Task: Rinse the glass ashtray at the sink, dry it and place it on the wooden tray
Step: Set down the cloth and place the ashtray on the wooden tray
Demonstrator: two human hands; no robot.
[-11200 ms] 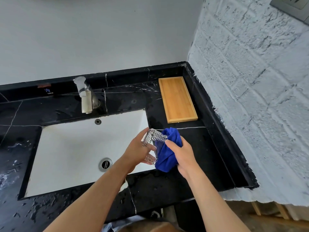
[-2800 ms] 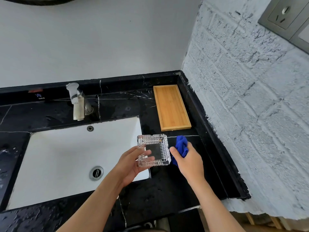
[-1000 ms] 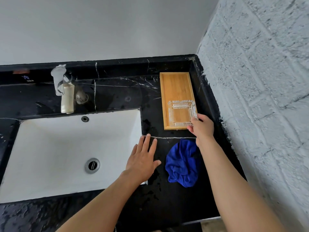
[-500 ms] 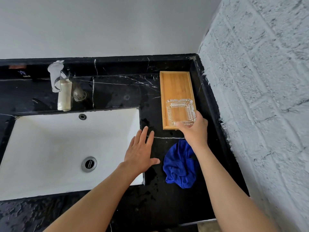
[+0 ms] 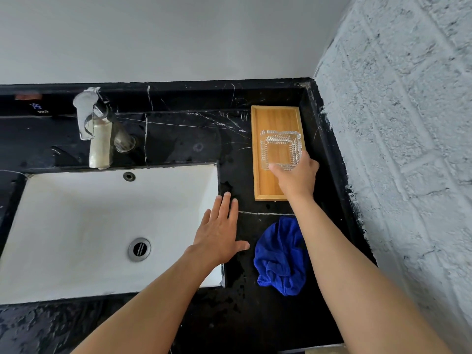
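The square glass ashtray (image 5: 280, 148) is over the middle of the wooden tray (image 5: 273, 116), which lies on the black counter in the far right corner. My right hand (image 5: 297, 176) grips the ashtray's near edge, thumb on the left and fingers round the right corner. Whether the ashtray rests on the tray or hovers just above it I cannot tell. My left hand (image 5: 221, 232) lies flat and empty, fingers spread, on the sink's right rim. The blue cloth (image 5: 279, 256) lies crumpled on the counter between my arms.
The white sink basin (image 5: 84, 226) with its drain (image 5: 139, 248) fills the left. A chrome faucet (image 5: 92, 129) stands behind it. The black marble counter (image 5: 184, 139) is wet in spots. A rough white brick wall (image 5: 408, 149) closes off the right side.
My right hand has carried the ashtray farther up the wooden tray, from its near end to its middle. The left hand and the blue cloth have stayed where they were.
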